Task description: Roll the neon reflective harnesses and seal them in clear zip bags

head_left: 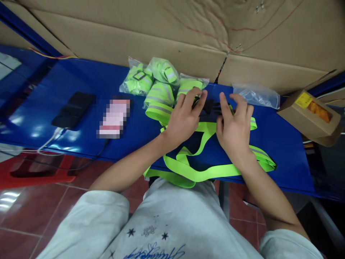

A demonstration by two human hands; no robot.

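A neon yellow-green reflective strap point(207, 172) lies in loose loops on the blue table, part of it hanging over the front edge. My left hand point(185, 114) pinches one half of a black side-release buckle point(207, 106) at the strap's end. The other buckle half point(216, 108), its prongs showing, is gripped by my right hand point(235, 129). The two halves face each other with a small gap between them. My fingers partly cover both pieces. Just behind my left hand are several clear bags point(160, 94) of rolled yellow-green straps.
An empty clear plastic bag point(257, 96) lies behind my right hand. To its right sits an open-windowed cardboard box point(309, 117) with orange contents. A black power bank point(72, 110) with cables and a blurred-out phone point(114, 118) are at left. A red stool point(40, 169) stands below.
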